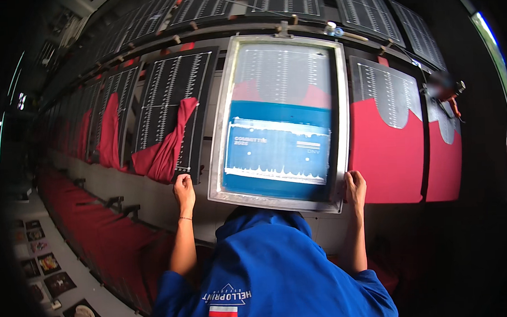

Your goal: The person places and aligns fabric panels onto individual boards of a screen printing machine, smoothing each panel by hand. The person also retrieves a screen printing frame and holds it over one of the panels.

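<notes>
My left hand is closed at the near corner of a black printing board, right by a bunched red garment lying twisted across it. What its fingers hold, if anything, is hidden. My right hand is closed too, with curled fingers, between the lower right side of a silkscreen frame and the edge of a smooth red garment. Its grip cannot be made out. Blue stencil with white design areas covers the frame's lower half; through the pale mesh above, red cloth and a ruled board show.
Ruled boards, several with red fabric, run left; another red-covered board stands right. A second row of boards lies beyond a rail. A jar sits near the frame's top. Lower left, small printed pictures lie on a pale surface.
</notes>
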### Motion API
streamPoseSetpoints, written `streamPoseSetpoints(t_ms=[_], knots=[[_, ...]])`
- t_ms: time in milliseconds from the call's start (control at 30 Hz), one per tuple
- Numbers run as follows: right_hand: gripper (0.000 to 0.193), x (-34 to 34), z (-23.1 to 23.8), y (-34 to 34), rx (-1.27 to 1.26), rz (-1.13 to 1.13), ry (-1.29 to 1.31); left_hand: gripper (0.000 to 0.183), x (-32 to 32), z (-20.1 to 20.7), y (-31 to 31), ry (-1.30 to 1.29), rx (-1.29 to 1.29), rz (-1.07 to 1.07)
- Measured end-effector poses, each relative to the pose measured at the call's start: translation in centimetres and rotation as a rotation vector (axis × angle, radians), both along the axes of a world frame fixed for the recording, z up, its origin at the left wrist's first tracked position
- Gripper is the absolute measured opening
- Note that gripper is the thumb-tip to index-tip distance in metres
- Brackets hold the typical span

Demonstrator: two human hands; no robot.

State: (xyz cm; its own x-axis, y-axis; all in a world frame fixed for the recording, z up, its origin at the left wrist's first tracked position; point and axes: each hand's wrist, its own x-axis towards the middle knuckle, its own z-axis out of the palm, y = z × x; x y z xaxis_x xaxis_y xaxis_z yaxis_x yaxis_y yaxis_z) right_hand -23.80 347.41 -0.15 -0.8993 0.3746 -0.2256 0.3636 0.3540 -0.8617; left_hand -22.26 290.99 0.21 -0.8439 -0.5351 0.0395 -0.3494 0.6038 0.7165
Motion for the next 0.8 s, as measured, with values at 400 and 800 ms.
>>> streamPoseSetpoints(t_ms=[400,800], knots=[[0.025,-3.3,7.5,-17.9,-0.295,0.368,-0.163,0.022,2.0,-3.7,-21.8,-0.011,-0.115,0.543],[0.033,-8.0,-1.6,-58.1,0.260,0.669,-0.141,0.027,0.4,-5.2,-38.0,-0.557,0.689,-0.428]])
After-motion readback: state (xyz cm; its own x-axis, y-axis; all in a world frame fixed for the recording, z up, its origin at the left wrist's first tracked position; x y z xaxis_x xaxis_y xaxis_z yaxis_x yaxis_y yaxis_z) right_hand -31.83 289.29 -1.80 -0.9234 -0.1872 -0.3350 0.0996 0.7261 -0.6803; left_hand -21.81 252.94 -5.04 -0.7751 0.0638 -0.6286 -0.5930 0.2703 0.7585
